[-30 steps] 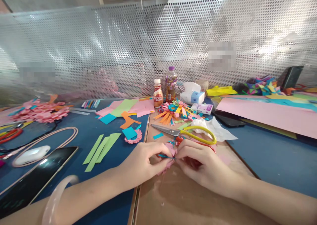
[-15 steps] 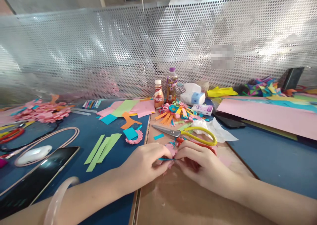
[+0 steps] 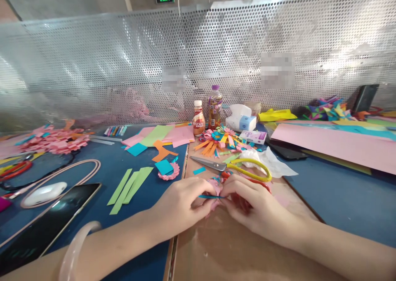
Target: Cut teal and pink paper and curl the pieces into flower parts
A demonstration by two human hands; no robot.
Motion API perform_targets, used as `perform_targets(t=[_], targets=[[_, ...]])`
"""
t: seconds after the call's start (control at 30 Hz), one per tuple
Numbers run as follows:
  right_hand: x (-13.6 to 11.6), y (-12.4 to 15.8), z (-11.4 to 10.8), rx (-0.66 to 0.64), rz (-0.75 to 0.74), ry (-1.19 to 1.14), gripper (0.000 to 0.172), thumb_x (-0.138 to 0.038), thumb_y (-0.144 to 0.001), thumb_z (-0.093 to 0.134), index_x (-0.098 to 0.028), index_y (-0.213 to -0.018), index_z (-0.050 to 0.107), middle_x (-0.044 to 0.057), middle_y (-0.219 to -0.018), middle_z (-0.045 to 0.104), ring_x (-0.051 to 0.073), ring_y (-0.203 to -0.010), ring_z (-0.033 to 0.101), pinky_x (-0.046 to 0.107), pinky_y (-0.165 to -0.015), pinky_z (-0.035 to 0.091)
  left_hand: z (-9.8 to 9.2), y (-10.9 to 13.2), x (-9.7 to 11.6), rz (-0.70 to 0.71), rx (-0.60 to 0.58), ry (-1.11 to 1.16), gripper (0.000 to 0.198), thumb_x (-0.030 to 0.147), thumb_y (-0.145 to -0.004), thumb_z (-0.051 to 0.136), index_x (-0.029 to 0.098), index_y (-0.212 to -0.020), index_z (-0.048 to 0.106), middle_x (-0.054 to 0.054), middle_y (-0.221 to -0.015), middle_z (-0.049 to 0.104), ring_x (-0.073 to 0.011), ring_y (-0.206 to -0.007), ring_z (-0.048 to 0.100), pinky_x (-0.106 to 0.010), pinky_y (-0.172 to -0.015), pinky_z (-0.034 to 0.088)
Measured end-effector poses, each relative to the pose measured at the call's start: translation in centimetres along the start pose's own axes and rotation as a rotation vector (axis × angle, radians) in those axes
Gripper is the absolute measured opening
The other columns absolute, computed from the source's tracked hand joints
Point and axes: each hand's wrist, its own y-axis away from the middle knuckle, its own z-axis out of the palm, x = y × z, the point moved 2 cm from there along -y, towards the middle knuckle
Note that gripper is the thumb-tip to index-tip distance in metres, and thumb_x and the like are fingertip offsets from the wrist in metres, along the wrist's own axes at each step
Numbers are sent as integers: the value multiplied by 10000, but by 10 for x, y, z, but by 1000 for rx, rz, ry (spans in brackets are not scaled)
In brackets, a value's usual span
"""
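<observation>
Between my hands, above the brown board, is a narrow blue paper strip (image 3: 210, 197) seen nearly edge-on. My left hand (image 3: 188, 200) pinches it from the left, with thumb and fingers closed. My right hand (image 3: 247, 202) pinches its right end, fingertips close to the left ones. Pink paper scraps (image 3: 215, 185) lie right behind and under the fingertips, partly hidden. Just beyond my right hand, scissors (image 3: 229, 165) with a yellow handle rest on the board, and red handles (image 3: 256, 183) show beneath them. A small blue paper piece (image 3: 199, 171) lies beyond my left hand.
Green paper strips (image 3: 131, 190), a pink paper ring (image 3: 170, 173) and a phone (image 3: 52, 223) lie left. A ribbon-like paper flower (image 3: 221, 138), two bottles (image 3: 199, 120) and a tissue pack (image 3: 241, 118) stand behind. Pink sheets (image 3: 334, 145) lie right. A perforated metal screen (image 3: 198, 58) closes the back.
Both hands stay pinched on the blue strip, with only slight finger movement. The view has shifted a little.
</observation>
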Motion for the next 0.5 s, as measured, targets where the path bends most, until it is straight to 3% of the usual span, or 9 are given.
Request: perform_targets(t=[0.5], targets=[[-3, 2, -4, -77, 51, -29, 162, -90, -757, 469, -209, -862, 505, -17, -763, 505, 92, -627, 454, 228, -571, 379, 2, 1, -1, 202, 81, -113, 71, 126, -778, 567, 174, -831, 561, -10, -751, 632, -117, -700, 549, -244, -658, 442]])
